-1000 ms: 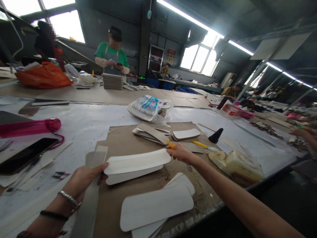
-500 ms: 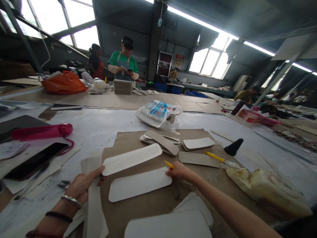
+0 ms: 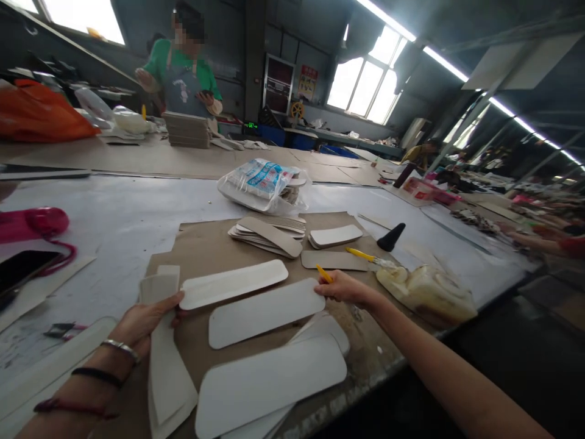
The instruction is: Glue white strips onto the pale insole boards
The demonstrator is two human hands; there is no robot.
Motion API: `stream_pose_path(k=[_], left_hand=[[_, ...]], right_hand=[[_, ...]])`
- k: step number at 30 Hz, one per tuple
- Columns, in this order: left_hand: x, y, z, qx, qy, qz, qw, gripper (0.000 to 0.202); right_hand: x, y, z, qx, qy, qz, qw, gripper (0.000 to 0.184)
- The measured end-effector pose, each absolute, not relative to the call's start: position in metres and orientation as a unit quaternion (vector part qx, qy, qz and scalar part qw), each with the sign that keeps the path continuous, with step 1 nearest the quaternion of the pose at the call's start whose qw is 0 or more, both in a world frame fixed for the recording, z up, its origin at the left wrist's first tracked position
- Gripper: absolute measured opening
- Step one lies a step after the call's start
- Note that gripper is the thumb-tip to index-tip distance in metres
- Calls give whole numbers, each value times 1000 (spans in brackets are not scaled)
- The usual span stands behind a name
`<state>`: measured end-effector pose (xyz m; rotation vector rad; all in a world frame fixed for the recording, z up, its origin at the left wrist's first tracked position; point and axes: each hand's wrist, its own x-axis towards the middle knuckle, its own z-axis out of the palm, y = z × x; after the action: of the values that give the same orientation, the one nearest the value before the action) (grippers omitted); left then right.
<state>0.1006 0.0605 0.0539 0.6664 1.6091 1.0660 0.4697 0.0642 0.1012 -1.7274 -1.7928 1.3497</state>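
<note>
My left hand (image 3: 153,320) pinches the left end of a long white board strip with rounded corners (image 3: 235,283). A second, slightly wider white board (image 3: 265,314) lies nearer to me, and my right hand (image 3: 338,286) grips its right end. From that same hand sticks out a short yellow stick (image 3: 324,273), its far part hidden by the fingers. Below lie larger white rounded boards (image 3: 274,384), overlapping. Under my left hand runs a pile of long pale strips (image 3: 167,366). Brown paper (image 3: 201,244) is spread beneath the boards.
Beyond are stacked rounded strips (image 3: 269,235), a smaller white stack (image 3: 336,235) and a plastic bag (image 3: 265,186). To the right stand a yellow-handled brush (image 3: 361,254), a glue-stained plastic container (image 3: 425,292) and a black cone (image 3: 392,236). A co-worker (image 3: 183,79) stands across the table.
My view has swung right and down, so things appear further left. The right hand's board has risen and tilted slightly relative to the other. The co-worker has lifted one hand away from the phone-like object.
</note>
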Motion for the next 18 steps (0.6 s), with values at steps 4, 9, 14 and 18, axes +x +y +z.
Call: stream_pose_path(k=[4,9,14,18], left_hand=[[110,60,52,265,668,420,554,15],[105,55,51,262,694,422,520,11],[102,32,66,302,693,403,515,21],[110,-4,88,370,644,351,570,56]], right_hand=[[482,38,111,-607,-616,456,209,24],[493,12,115,-603,-625,422,259,29],[499,-5,120,-604,-628,409,272,32],[496,-22,129,-599,-615,434,272,34]])
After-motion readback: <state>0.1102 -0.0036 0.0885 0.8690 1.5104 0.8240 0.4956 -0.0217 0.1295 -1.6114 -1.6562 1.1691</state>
